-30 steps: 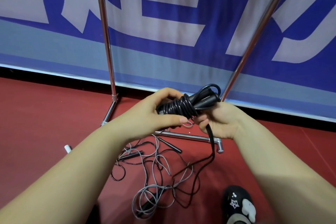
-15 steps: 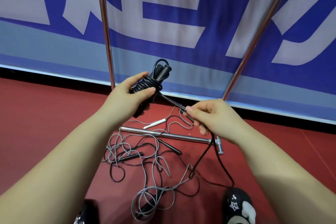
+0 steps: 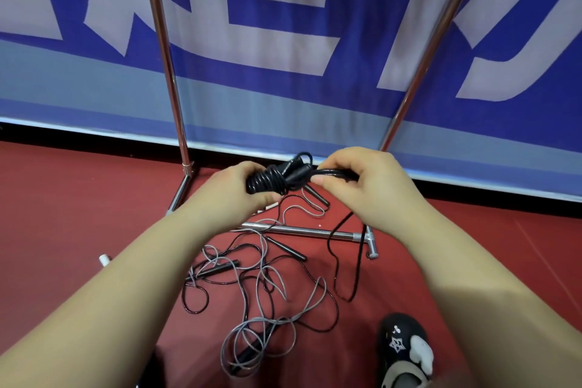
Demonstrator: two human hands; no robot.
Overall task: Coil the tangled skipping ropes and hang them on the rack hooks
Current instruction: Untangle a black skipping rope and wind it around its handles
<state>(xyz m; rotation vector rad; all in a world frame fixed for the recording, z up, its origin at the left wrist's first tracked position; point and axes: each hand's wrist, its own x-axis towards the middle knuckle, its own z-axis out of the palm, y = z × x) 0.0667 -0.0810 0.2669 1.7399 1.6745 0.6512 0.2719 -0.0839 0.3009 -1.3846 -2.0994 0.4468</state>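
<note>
A black skipping rope [image 3: 267, 181] is wound into a tight coil around its handles, held in front of me. My left hand [image 3: 233, 195] grips the coil from the left. My right hand [image 3: 362, 186] pinches the rope's free length beside the coil, and that tail [image 3: 333, 258] hangs in a loop down to the floor. Below lie tangled grey and black ropes [image 3: 261, 287] with black handles. The chrome rack [image 3: 163, 50] stands behind them; its hooks are out of view.
The rack's base bar [image 3: 302, 231] crosses the red floor under my hands, its second upright [image 3: 434, 41] slanting at the right. A blue and white banner [image 3: 283, 25] closes off the back. My black shoe [image 3: 403, 346] is at the lower right. A small white piece [image 3: 104, 259] lies at the left.
My left hand has brought the coil down and to the right. My right hand has come up to meet it, carrying the rope's free length to the coil.
</note>
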